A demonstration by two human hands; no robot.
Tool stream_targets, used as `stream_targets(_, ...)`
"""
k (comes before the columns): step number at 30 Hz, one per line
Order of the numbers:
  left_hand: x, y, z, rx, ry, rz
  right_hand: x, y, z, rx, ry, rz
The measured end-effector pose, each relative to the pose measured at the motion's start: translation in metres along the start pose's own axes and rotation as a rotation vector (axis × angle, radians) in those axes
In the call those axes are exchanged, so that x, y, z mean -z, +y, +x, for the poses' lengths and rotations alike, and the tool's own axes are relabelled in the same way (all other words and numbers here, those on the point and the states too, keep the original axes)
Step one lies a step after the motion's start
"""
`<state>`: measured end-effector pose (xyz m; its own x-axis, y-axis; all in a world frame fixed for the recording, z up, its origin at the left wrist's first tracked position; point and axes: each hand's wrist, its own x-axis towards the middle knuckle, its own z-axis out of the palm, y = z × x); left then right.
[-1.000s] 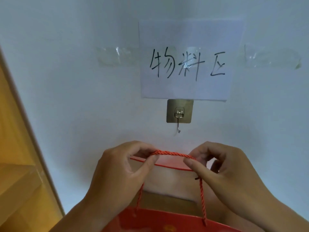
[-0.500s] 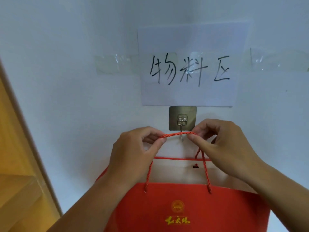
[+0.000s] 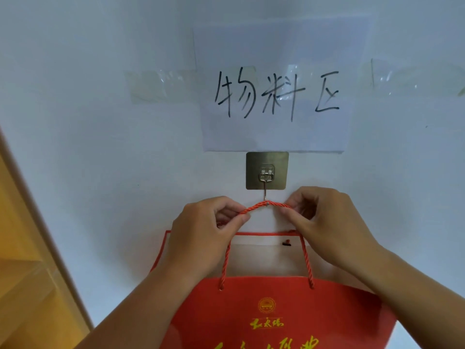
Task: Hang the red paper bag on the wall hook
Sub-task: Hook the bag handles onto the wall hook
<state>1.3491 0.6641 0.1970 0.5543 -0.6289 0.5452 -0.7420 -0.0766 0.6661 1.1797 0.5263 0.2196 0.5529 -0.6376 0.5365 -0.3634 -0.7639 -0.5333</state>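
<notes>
Left hand (image 3: 201,230): I see it pinching the cord (image 3: 264,205)
Right hand (image 3: 327,217): pinching the cord too
Cord: over the hook (image 3: 265,195)
Bag (image 3: 276,311): red; under the hook, by the wall (image 3: 100,147)

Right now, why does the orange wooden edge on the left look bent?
Head view: the wide-angle lens curves the orange wooden frame near the picture's edge; the square metal wall hook in the middle looks straight and sharp; clear tape strips glint slightly.

The glossy red paper bag (image 3: 271,321) with gold lettering runs off the bottom edge below both hands. The left hand (image 3: 201,238) covers its near rim's left corner. The bent tip of the small metal wall hook (image 3: 265,195), between the hands, is too small to make out.
</notes>
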Motion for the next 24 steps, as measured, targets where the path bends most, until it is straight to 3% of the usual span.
stream_targets(15,-0.017,0.000,-0.024,0.025,-0.023,-0.077,-0.019,0.004,-0.023,0.050,-0.002,0.022)
stream_targets(24,-0.012,0.009,-0.035,-0.074,-0.015,0.053,-0.017,0.010,-0.029,0.049,-0.017,0.081)
